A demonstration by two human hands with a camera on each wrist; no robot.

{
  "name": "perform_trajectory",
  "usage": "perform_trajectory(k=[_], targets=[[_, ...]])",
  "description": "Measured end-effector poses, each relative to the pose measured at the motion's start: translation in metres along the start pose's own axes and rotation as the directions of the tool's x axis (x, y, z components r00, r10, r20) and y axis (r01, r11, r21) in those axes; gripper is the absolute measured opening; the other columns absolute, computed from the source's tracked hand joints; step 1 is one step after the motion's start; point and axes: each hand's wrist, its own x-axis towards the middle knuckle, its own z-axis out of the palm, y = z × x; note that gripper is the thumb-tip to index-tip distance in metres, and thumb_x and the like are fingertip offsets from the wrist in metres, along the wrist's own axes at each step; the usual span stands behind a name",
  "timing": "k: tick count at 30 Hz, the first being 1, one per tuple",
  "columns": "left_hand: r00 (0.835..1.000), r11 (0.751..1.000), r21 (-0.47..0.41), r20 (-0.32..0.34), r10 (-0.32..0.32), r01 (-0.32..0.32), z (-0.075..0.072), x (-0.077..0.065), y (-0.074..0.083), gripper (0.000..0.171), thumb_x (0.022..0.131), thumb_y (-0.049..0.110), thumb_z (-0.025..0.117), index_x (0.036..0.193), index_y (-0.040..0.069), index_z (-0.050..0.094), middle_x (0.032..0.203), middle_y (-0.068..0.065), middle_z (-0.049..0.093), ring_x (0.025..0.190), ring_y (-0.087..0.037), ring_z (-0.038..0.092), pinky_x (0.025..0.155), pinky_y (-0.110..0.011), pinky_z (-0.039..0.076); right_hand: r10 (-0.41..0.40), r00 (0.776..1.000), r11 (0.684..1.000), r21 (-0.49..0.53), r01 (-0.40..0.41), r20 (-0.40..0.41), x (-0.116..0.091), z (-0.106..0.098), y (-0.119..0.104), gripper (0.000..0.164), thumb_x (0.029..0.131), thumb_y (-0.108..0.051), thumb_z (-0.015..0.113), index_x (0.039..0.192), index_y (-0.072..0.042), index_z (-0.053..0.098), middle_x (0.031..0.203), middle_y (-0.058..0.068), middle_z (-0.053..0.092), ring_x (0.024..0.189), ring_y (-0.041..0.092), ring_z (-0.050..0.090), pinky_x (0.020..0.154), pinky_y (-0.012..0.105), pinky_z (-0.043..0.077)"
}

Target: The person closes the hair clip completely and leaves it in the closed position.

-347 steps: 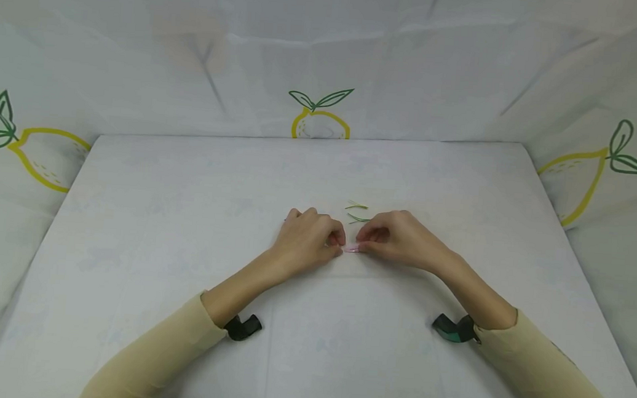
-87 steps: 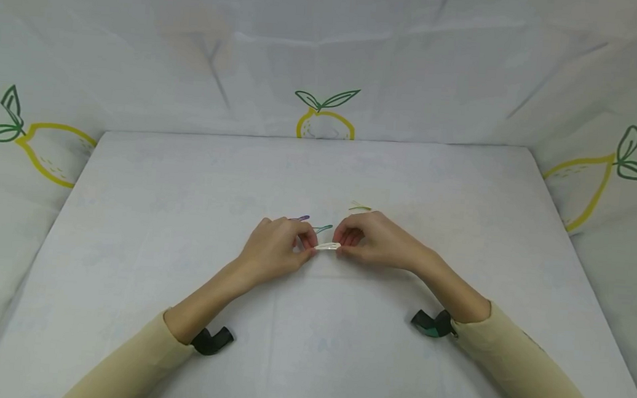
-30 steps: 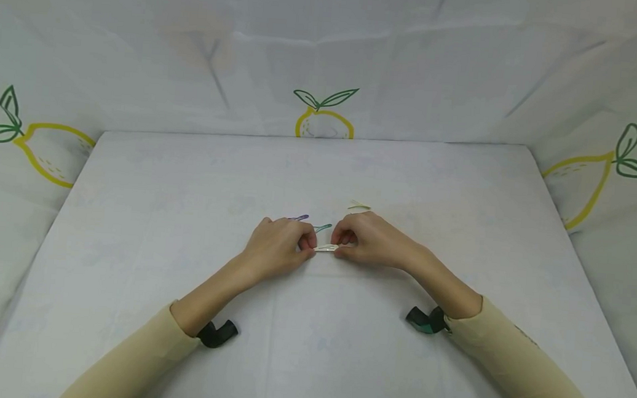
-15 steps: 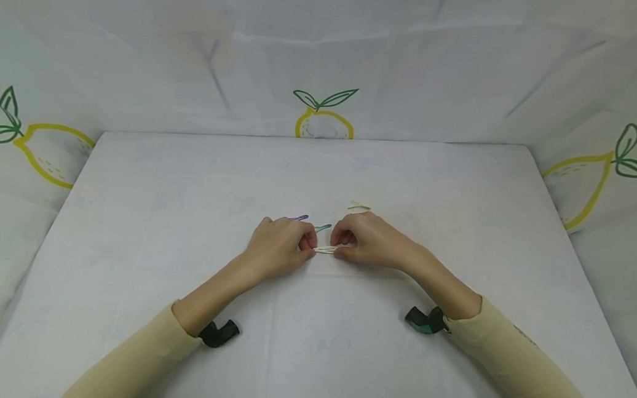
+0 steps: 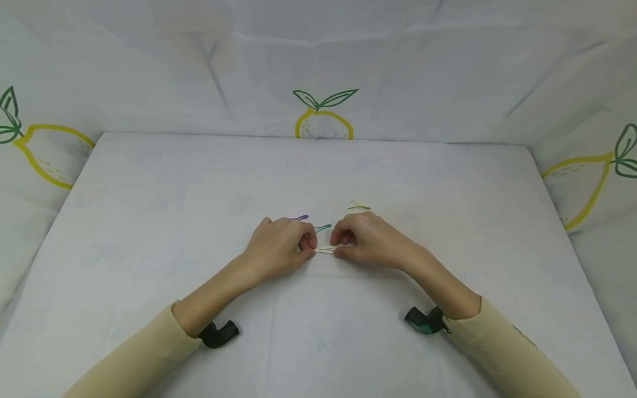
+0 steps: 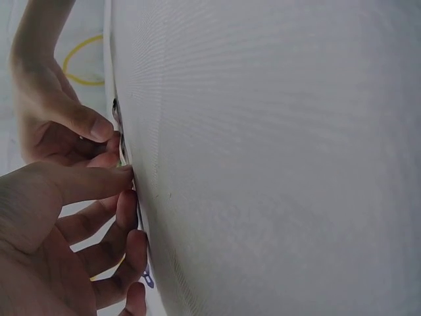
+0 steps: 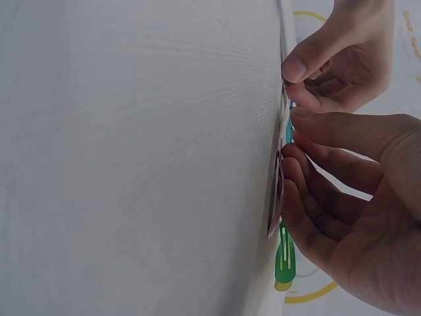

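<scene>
A white snap hair clip (image 5: 324, 249) lies between my two hands, low over the table. My left hand (image 5: 276, 245) pinches its left end between thumb and forefinger, and my right hand (image 5: 379, 241) pinches the right end. Fingertips hide both ends. Just beyond my left hand are a purple hair clip (image 5: 300, 217) and a teal hair clip (image 5: 324, 228), each partly covered. Under my right fingers in the right wrist view show a pink hair clip (image 7: 275, 214) and a green hair clip (image 7: 285, 260).
A yellow-green clip (image 5: 359, 207) lies beyond my right hand. The table (image 5: 319, 347) has a white cloth, and lemon-printed white cloth (image 5: 416, 76) rises behind it and at both sides. Black curved pieces (image 5: 219, 334) stick out at the sleeve cuffs.
Earlier my hands pinched a pink hair clip farther right; now they pinch the white one. Over the last seconds the white clip has tipped to look thinner, with my right fingers drawn slightly left.
</scene>
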Motion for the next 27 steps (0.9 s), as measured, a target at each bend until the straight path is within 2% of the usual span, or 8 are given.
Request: perform_trajectory(k=[19, 27], targets=[[1.0, 1.0, -0.019, -0.005, 0.001, -0.001, -0.0007, -0.0011, -0.0021, 0.01, 0.093, 0.022, 0.084, 0.088, 0.024, 0.075, 0.08, 0.013, 0.076, 0.082, -0.01, 0.069, 0.08, -0.039, 0.041, 0.0, 1.0, 1.0, -0.006, 0.0, -0.006, 0.0007, 0.0001, -0.0002, 0.009, 0.093, -0.008, 0.082, 0.101, -0.008, 0.078, 0.098, 0.002, 0.077, 0.092, 0.016, 0.07, 0.089, 0.039, 0.06], [1.0, 0.999, -0.032, -0.005, 0.002, -0.002, -0.0015, -0.0005, -0.0029, 0.008, 0.094, 0.023, 0.082, 0.091, 0.024, 0.075, 0.082, 0.013, 0.077, 0.083, -0.01, 0.069, 0.082, -0.04, 0.042, -0.016, 1.0, 1.0, -0.008, 0.016, -0.023, 0.0016, -0.0005, -0.0001, 0.01, 0.092, -0.008, 0.082, 0.102, -0.008, 0.078, 0.099, 0.001, 0.078, 0.093, 0.015, 0.07, 0.091, 0.039, 0.06]])
